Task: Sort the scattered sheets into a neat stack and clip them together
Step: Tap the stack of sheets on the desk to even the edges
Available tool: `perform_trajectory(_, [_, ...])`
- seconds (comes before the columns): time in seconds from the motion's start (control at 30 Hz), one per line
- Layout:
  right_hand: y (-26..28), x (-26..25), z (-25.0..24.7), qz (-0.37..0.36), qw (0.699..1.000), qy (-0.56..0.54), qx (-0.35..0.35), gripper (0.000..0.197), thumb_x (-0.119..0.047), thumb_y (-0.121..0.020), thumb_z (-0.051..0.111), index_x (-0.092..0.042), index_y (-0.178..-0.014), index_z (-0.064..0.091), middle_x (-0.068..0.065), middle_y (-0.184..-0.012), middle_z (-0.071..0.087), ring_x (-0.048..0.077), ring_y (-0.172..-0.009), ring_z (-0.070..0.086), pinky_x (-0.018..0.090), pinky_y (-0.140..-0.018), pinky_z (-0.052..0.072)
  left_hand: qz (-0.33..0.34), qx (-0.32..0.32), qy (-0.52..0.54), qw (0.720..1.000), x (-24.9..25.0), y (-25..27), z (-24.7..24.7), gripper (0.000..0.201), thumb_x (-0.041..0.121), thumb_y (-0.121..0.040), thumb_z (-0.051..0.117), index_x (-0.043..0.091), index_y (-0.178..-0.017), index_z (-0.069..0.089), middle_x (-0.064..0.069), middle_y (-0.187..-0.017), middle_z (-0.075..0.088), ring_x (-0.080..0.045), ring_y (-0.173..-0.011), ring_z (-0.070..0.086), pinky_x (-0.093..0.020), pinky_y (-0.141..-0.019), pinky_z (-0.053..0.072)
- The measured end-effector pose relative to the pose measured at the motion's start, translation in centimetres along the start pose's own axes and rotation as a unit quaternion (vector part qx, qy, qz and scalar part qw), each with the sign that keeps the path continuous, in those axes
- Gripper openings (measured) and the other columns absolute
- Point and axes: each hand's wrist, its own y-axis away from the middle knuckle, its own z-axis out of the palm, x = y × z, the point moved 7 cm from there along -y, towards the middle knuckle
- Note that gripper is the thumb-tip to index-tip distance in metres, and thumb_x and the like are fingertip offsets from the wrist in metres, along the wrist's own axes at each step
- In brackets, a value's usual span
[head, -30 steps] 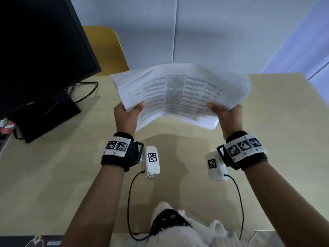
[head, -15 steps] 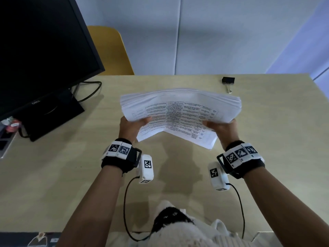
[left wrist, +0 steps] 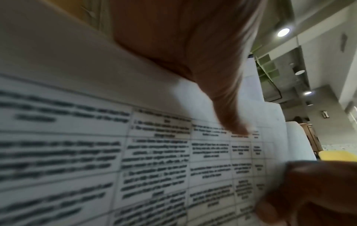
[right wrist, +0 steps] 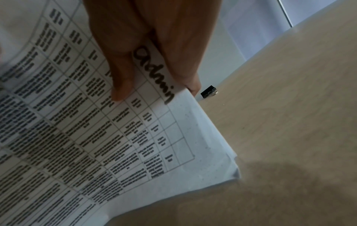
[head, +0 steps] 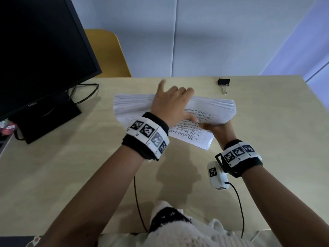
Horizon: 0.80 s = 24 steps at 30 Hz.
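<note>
A thick stack of printed sheets (head: 213,107) slopes low over the table (head: 71,175), far edge raised, edges roughly even. My right hand (head: 215,127) grips its near right corner, thumb on the top page; in the right wrist view the fingers (right wrist: 125,45) pinch the sheets (right wrist: 96,137). My left hand (head: 172,100) lies across the top of the stack with fingers spread past its far edge, blurred. In the left wrist view one fingertip (left wrist: 237,130) touches the printed page (left wrist: 77,152). A black binder clip (head: 223,81) lies on the table beyond the stack's right end, also small in the right wrist view (right wrist: 208,93).
A black monitor (head: 35,50) on its stand (head: 44,118) fills the left side, with cables (head: 85,93) trailing behind it. A yellow chair (head: 105,50) stands past the table's far edge. Small items sit at the left border. Bare table surface lies to the right of the stack.
The stack came down from in front of me toward the table. My left hand let go of the left edge and swung over the top of the stack. My right hand keeps its grip.
</note>
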Motion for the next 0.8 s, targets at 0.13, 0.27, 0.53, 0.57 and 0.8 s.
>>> perform_trajectory(0.13, [0.2,0.1,-0.2,-0.006,1.000,0.020,-0.003,0.039,0.017,-0.066,0.068,-0.013,-0.089,0.059,0.016,-0.101,0.063,0.028,-0.091,0.062,0.042,-0.086,0.052,-0.011,0.042,0.039,0.998,0.6,0.0,-0.7,0.027,0.038,-0.091,0.052,0.013,-0.098,0.059,-0.001,-0.074,0.055,-0.024,-0.088,0.062,-0.028,-0.070,0.033])
perform_trajectory(0.27, [0.8,0.8,-0.6,0.010,0.999,0.034,-0.004,0.026,0.004,-0.069,0.073,-0.015,-0.083,0.063,0.006,-0.086,0.067,0.011,-0.073,0.068,0.032,-0.078,0.053,-0.057,0.089,0.115,0.988,-1.4,1.3,-2.2,0.035,0.046,-0.086,0.056,0.016,-0.103,0.063,-0.008,-0.082,0.064,-0.030,-0.094,0.061,-0.034,-0.071,0.040])
perform_trajectory(0.53, [-0.3,-3.6,0.5,-0.030,0.969,-0.241,-0.043,0.044,-0.027,-0.064,0.078,-0.019,-0.103,0.059,-0.006,-0.096,0.071,0.017,-0.093,0.066,0.036,-0.083,0.050,-0.099,0.270,0.506,0.813,-7.2,3.4,-5.1,0.036,0.027,-0.074,0.072,-0.004,-0.094,0.067,-0.003,-0.077,0.068,-0.019,-0.079,0.061,-0.025,-0.073,0.045])
perform_trajectory(0.57, [-0.4,-4.9,1.3,-0.066,0.965,-0.247,-0.065,0.036,-0.012,-0.076,0.067,-0.012,-0.110,0.055,-0.002,-0.101,0.070,0.018,-0.097,0.065,0.036,-0.084,0.052,-0.109,0.277,0.550,0.780,-7.8,3.4,-4.5,0.037,0.027,-0.073,0.072,0.001,-0.098,0.067,0.011,-0.076,0.068,-0.009,-0.079,0.062,-0.020,-0.075,0.048])
perform_trajectory(0.8, [0.3,-11.9,1.6,-0.205,0.970,-0.127,-0.032,0.026,-0.003,-0.085,0.052,-0.003,-0.111,0.052,0.002,-0.104,0.066,0.024,-0.103,0.062,0.039,-0.086,0.053,-0.122,0.367,0.678,0.626,-10.4,4.4,-2.9,0.032,0.044,-0.056,0.079,0.026,-0.081,0.070,0.017,-0.075,0.073,-0.001,-0.077,0.066,-0.022,-0.076,0.053])
